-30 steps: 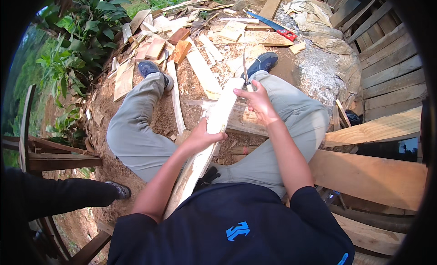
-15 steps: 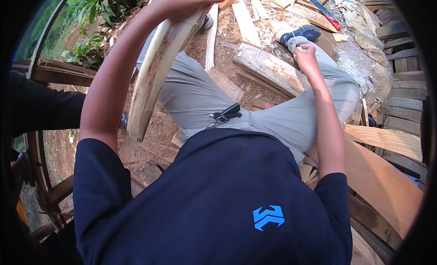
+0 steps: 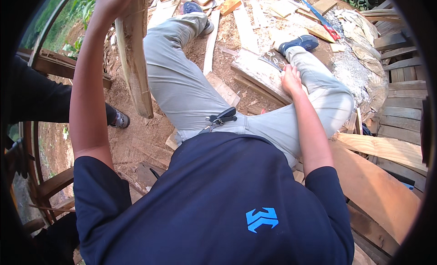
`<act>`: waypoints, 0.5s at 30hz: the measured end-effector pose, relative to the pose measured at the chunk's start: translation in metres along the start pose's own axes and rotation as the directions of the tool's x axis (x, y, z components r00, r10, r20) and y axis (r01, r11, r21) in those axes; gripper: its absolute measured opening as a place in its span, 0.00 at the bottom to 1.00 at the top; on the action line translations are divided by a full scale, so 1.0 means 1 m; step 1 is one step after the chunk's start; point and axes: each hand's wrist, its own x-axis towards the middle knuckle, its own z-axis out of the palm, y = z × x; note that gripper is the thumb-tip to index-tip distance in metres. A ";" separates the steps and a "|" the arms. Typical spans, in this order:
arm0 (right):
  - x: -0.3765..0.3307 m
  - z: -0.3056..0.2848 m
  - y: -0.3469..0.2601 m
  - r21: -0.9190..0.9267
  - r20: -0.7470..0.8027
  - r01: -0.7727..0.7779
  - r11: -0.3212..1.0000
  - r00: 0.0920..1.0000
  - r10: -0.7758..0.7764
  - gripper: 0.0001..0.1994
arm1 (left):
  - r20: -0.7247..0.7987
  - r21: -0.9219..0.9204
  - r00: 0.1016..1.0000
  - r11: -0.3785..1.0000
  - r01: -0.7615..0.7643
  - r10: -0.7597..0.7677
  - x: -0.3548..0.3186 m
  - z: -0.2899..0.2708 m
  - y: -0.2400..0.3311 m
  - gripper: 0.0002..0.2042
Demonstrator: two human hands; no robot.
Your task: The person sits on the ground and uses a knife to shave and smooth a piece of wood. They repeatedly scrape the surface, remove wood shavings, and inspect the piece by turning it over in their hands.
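The split wood piece (image 3: 133,60) is in the left hand (image 3: 114,0); its near end points down over the ground (image 3: 129,146) beside the left trouser leg (image 3: 180,73). The view cuts off the left fingers; their state cannot be told. The right fingers curl together around a knife (image 3: 271,63), its curved blade over the far edge of a thick board (image 3: 250,67) between the legs. Brown soil extends from the wood piece toward the shirt. The left arm is raised and extended; the right hand (image 3: 290,79) reaches forward beyond the right thigh.
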 end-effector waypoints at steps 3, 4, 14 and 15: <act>-0.005 -0.014 -0.017 0.050 -0.068 -0.099 0.994 0.992 0.103 0.24 | 0.013 0.205 0.996 0.975 0.083 -0.088 0.000 -0.026 -0.047 0.35; -0.011 -0.024 -0.016 0.048 -0.130 -0.168 0.985 0.976 0.173 0.23 | 0.014 0.137 0.994 0.985 0.104 -0.107 -0.003 -0.017 -0.061 0.34; -0.216 -0.180 -0.235 0.987 0.017 0.158 0.030 0.081 -0.997 0.26 | -0.086 0.215 0.988 0.967 0.141 -0.125 0.009 -0.072 -0.071 0.33; -0.218 -0.163 -0.243 0.993 0.090 0.077 0.089 0.003 -0.996 0.26 | -0.095 0.206 0.987 0.967 0.147 -0.130 0.012 -0.074 -0.069 0.33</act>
